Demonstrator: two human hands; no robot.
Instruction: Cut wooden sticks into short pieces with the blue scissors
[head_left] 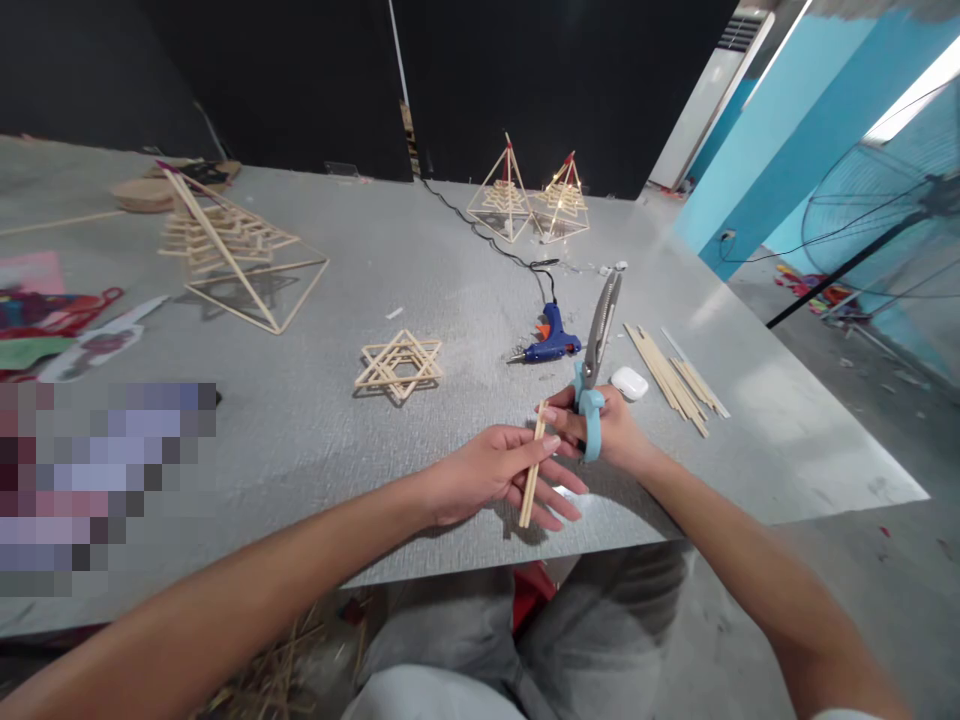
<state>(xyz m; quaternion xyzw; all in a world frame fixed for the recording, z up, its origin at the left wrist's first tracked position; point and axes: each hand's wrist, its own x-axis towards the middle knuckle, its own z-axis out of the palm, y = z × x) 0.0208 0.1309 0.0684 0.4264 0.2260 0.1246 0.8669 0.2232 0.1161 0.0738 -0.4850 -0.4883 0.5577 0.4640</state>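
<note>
My left hand [510, 468] pinches a few short wooden sticks [531, 488] between thumb and palm, its other fingers spread beneath them. My right hand [611, 425] has the light-blue handles of a pair of scissors [594, 400] hooked on it, blades pointing up and away. The right fingertips touch the top ends of the same sticks. Just beyond the hands lies a blue glue gun [553, 338], its nozzle to the left. Left of it, a star-shaped stack of sticks [399, 366] rests flat on the table.
Several longer sticks [667, 380] and a white earbud case [629, 383] lie at the right. Two stick pyramids [508, 195] stand at the back, one lit. A larger stick frame [232, 250] and paper scraps occupy the left. The glue gun's cord [480, 232] runs backward.
</note>
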